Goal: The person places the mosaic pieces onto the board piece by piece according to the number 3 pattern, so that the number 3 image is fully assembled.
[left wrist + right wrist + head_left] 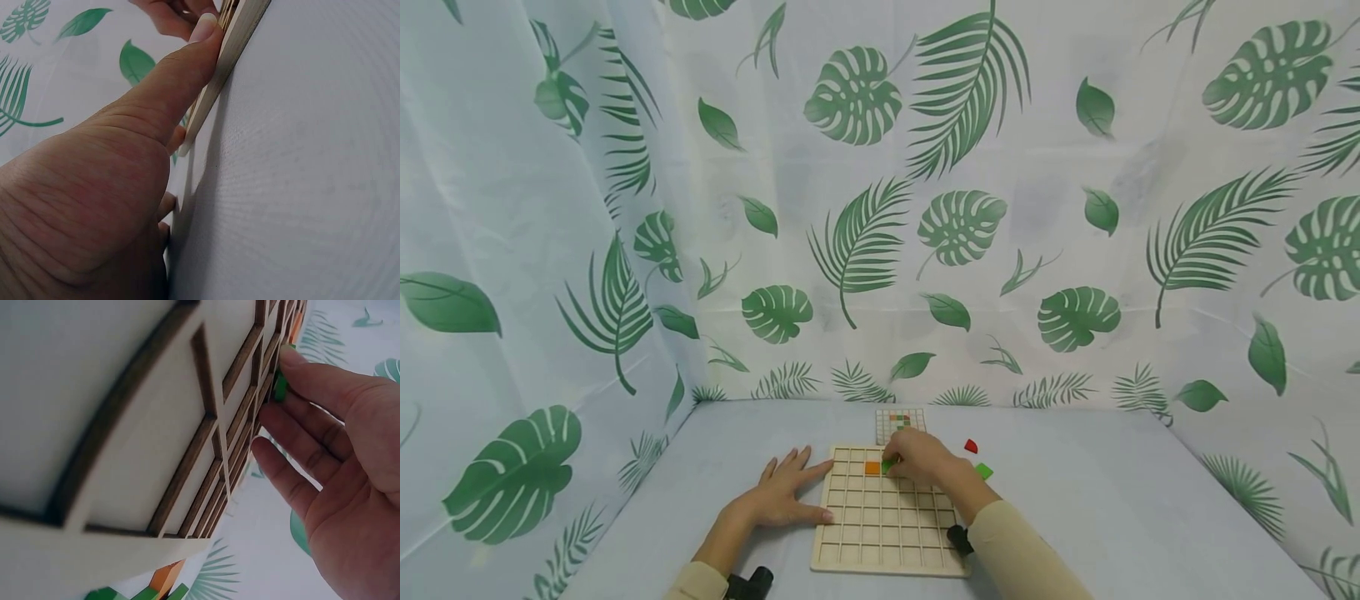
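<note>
A pale wooden grid board (pixel 883 537) lies flat on the table. My left hand (pixel 781 493) is spread out at its left side, thumb and index finger touching the edge. Over the board's upper part, my right hand (pixel 919 458) pinches a small green block (pixel 280 387) between thumb and fingers, at a cell in an upper row. Just left of that block, an orange square block (pixel 872 468) sits in a cell. The right hand's fingers partly hide the green block in the head view.
Behind the board lies a small grid card (pixel 884 427) with coloured cells, partly covered by the right hand. A red quarter-round block (pixel 971 446) and a green block (pixel 984 472) lie to the right. A leaf-patterned curtain (pixel 1037 250) hangs behind the table.
</note>
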{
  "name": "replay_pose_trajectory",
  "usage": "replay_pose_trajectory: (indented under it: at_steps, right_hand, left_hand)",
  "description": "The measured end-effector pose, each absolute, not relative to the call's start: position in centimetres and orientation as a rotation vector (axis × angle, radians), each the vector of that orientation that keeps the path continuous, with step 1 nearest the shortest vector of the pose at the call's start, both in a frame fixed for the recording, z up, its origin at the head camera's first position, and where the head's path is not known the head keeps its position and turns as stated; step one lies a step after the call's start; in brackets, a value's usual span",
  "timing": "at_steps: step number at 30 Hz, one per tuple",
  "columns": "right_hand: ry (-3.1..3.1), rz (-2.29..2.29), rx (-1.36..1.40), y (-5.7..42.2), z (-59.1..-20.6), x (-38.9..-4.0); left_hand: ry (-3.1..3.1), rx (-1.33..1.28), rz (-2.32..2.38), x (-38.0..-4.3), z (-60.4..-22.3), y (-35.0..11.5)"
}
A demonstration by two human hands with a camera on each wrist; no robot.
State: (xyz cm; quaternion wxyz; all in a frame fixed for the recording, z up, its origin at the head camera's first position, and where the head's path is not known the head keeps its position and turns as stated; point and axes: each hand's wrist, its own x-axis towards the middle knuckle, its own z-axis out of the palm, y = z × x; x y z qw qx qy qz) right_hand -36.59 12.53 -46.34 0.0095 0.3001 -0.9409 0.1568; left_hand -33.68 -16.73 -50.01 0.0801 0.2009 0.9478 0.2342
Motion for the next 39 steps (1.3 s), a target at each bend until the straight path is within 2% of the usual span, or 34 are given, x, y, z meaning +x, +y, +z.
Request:
replay_pose_trajectory:
  at_steps: [39]
  right_hand:
    - [-2.954, 0.901, 0.972, 13.5, -46.7, -37.3]
  left_hand:
    - [2.826, 0.6, 0.71, -33.5, -49.9, -16.7]
